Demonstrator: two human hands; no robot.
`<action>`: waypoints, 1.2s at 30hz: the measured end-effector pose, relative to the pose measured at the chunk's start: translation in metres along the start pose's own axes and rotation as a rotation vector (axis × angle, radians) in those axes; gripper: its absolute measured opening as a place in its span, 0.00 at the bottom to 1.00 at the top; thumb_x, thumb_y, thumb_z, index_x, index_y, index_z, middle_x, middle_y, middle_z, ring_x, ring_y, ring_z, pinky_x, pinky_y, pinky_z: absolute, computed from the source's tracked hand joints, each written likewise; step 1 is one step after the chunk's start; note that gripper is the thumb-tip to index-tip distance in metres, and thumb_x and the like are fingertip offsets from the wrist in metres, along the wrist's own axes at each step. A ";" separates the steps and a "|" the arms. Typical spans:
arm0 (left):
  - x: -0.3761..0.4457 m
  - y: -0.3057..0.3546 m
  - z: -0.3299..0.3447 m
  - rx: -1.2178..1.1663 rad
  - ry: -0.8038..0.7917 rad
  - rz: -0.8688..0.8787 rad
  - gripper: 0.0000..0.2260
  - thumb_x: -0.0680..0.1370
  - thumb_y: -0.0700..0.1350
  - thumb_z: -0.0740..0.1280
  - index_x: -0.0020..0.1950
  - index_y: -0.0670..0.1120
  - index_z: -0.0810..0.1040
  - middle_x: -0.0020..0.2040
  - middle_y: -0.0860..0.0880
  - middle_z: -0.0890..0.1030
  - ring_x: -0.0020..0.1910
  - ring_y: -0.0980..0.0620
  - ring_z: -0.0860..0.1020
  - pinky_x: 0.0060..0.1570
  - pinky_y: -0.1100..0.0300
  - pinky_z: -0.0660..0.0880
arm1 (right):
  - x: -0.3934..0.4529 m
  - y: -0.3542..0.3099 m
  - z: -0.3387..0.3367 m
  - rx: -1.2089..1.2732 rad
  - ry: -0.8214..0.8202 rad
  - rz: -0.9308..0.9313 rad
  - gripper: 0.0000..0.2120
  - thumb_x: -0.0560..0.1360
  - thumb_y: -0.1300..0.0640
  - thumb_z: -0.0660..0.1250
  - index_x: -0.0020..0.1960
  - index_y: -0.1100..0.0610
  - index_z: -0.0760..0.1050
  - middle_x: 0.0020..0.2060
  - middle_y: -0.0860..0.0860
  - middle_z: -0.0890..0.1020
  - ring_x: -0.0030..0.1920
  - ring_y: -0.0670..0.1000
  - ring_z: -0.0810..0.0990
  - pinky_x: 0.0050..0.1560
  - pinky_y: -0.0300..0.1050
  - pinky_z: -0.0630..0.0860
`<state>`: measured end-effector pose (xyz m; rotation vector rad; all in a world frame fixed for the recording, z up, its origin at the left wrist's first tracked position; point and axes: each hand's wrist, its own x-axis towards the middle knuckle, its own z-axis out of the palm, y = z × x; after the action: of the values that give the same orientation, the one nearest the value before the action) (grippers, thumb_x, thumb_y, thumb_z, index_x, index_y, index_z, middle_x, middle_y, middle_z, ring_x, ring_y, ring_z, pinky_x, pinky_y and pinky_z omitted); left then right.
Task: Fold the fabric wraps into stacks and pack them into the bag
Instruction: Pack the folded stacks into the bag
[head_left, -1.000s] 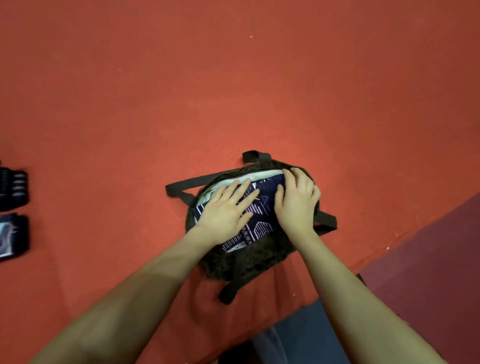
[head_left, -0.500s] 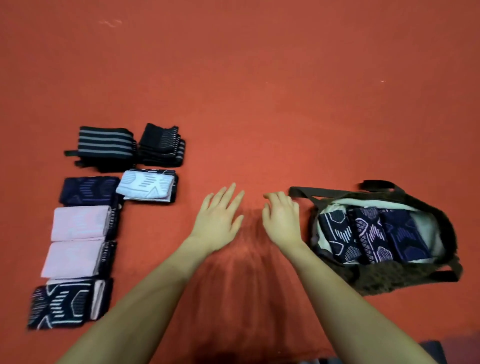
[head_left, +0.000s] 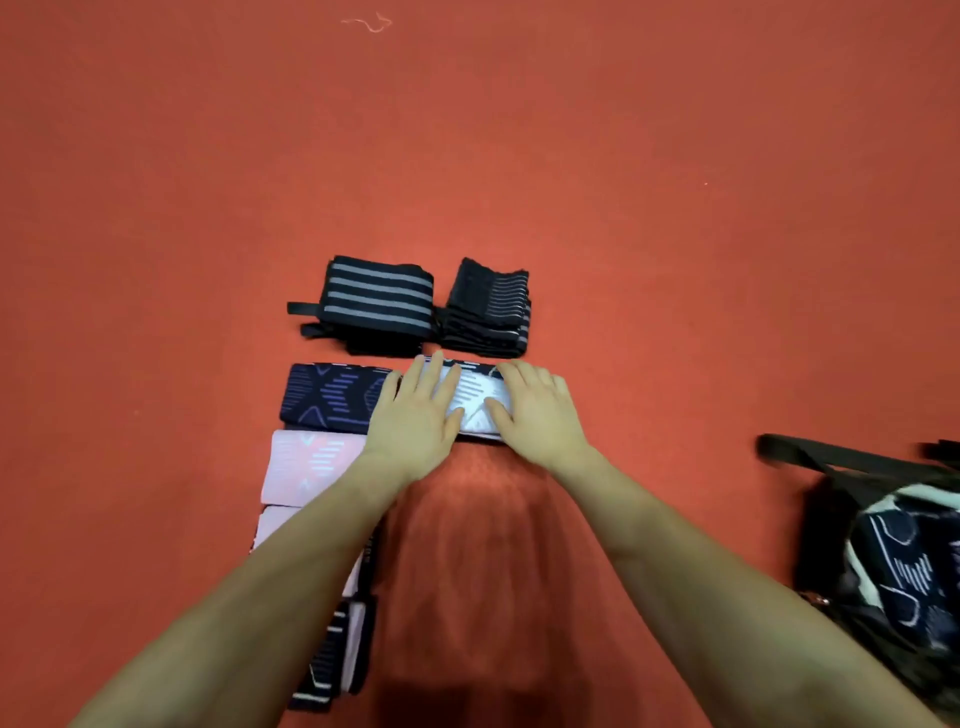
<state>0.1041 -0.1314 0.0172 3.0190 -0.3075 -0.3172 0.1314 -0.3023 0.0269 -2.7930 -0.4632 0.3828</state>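
Off to the right of both hands, the bag (head_left: 883, 566) sits open with dark patterned wraps already inside; half a second ago the hands hovered empty between it and the stacks, and now left hand (head_left: 415, 415) and right hand (head_left: 540, 410) press flat, fingers spread, on the pale wrap stack (head_left: 475, 402), likely next to pack.

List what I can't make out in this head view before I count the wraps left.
- Bag: cut off by the right edge and blurred; wraps inside uncountable.
- White patterned stack: both ends hidden under the left hand and right hand.
- Lower pink stack and dark patterned stack: partly hidden by the left forearm.
- Layers per stack: too small to count.
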 end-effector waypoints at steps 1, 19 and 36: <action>0.006 -0.005 0.002 0.000 0.014 -0.001 0.27 0.78 0.54 0.49 0.69 0.42 0.73 0.70 0.40 0.70 0.67 0.40 0.71 0.62 0.43 0.68 | 0.008 0.001 0.005 -0.019 -0.037 -0.010 0.25 0.79 0.47 0.57 0.71 0.60 0.66 0.69 0.56 0.70 0.66 0.58 0.68 0.63 0.50 0.60; 0.035 -0.026 0.030 0.096 0.038 0.179 0.26 0.73 0.54 0.53 0.62 0.41 0.78 0.51 0.43 0.81 0.45 0.42 0.78 0.46 0.50 0.65 | 0.021 0.006 0.033 0.014 -0.120 0.053 0.29 0.76 0.38 0.60 0.69 0.56 0.63 0.61 0.50 0.70 0.63 0.53 0.66 0.69 0.52 0.43; -0.011 0.067 0.030 -0.105 -0.127 -0.027 0.33 0.74 0.63 0.53 0.71 0.42 0.68 0.62 0.34 0.75 0.60 0.34 0.75 0.56 0.41 0.74 | -0.090 0.051 0.026 0.058 -0.014 0.260 0.36 0.68 0.29 0.46 0.64 0.51 0.69 0.52 0.45 0.79 0.58 0.53 0.70 0.63 0.50 0.46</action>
<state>0.0748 -0.1961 -0.0024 2.9078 -0.2513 -0.5113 0.0556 -0.3743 0.0057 -2.8000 -0.0885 0.4638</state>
